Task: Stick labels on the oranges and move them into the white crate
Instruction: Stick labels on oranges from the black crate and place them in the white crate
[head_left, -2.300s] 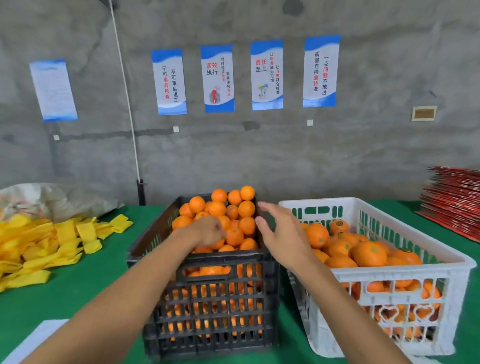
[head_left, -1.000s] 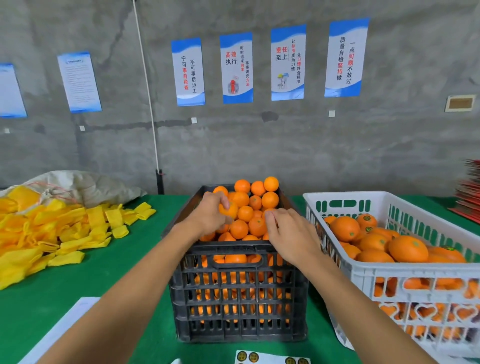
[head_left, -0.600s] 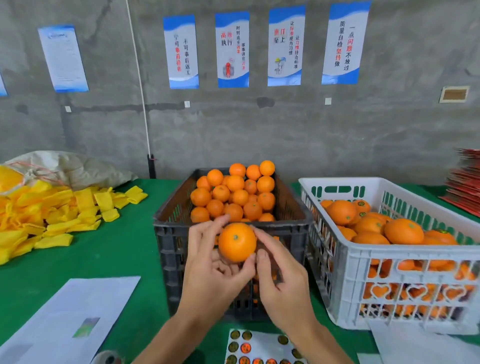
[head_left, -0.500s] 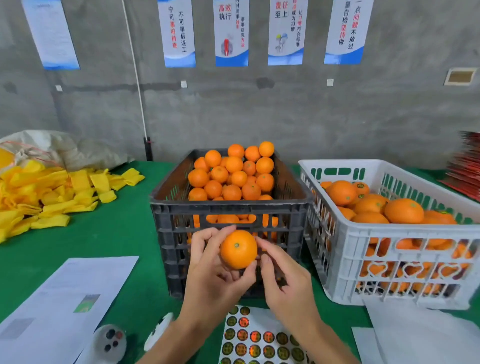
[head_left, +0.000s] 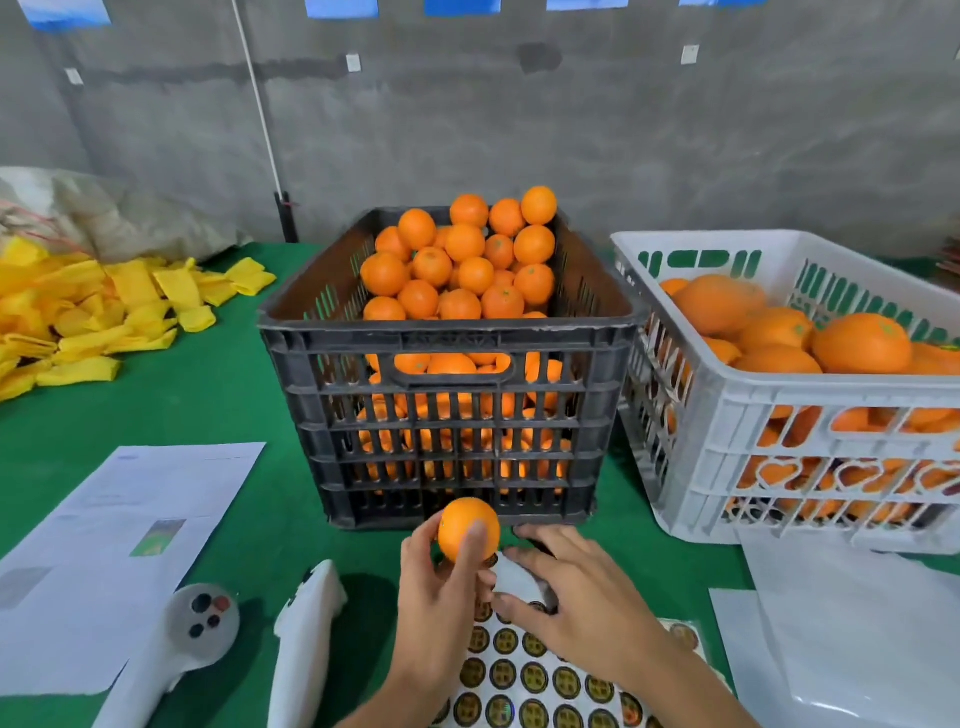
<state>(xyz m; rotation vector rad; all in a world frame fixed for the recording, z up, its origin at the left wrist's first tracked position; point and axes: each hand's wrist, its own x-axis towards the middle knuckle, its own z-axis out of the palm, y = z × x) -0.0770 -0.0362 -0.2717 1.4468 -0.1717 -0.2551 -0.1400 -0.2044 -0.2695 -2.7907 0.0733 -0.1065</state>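
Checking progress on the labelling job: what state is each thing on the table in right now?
orange: held up in the left hand, no label visible
right hand: fingers on the sticker sheet
sticker sheet: flat on the table, top rows partly used
black crate: heaped with oranges
white crate: partly filled with oranges

Two bare forearms come in from the bottom edge, each ending in an uncovered hand: the left hand (head_left: 441, 587) and the right hand (head_left: 576, 597). No sleeves reach into view, and nothing is worn on either wrist. The fingers (head_left: 470, 545) carry no rings, with short, plain nails
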